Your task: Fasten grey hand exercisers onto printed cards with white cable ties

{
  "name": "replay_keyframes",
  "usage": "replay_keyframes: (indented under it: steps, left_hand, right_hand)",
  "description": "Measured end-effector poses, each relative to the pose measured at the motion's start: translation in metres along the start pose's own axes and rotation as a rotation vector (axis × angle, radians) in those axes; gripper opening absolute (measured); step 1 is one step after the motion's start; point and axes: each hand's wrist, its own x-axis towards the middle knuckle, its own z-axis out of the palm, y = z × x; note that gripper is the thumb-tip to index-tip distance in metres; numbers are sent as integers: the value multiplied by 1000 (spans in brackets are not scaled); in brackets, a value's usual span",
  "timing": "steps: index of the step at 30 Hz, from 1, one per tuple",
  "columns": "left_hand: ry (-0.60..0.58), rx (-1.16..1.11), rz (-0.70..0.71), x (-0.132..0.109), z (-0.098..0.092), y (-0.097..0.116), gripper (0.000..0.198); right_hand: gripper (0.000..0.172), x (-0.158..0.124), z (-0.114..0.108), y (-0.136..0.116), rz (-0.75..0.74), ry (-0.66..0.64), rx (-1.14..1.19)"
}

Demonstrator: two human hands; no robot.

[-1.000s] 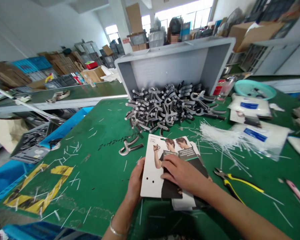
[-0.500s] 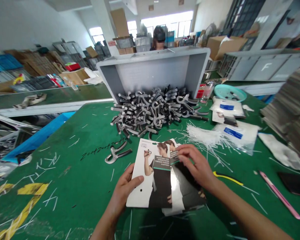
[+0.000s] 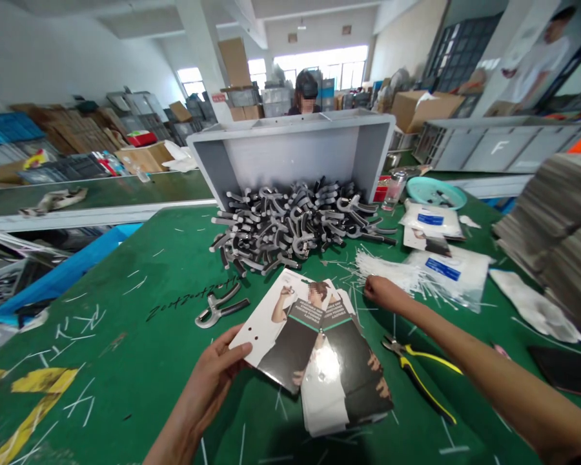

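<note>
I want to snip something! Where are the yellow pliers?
In the head view, the yellow-handled pliers lie on the green table, on the right side. They are just right of the printed cards and nearer the person than the white zip ties.

Left hand [image 3: 213, 371] on printed card [image 3: 283, 323]

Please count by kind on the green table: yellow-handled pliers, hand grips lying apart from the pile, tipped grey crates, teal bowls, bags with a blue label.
yellow-handled pliers: 1
hand grip apart from the pile: 1
tipped grey crate: 1
teal bowl: 1
bags with a blue label: 2
Total: 6
</note>
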Motion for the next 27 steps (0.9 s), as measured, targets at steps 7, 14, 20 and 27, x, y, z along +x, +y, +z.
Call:
replay_keyframes:
  steps: [7,14,20,27]
  left_hand:
    - [38,9,50,9,10,5,42]
    - [6,77,108,11,19,-2,39]
    - [3,141,93,0,-6,3,36]
    - [-71,168,126,4,7,-3,32]
  right_hand:
    - [33,8,2,1,2,-70,67]
    - [29,-3,-19,2,-3,-31,370]
    - [38,-39,-43,3,-69,27,823]
    - [36,-51,-61,-45,-198,129,1141]
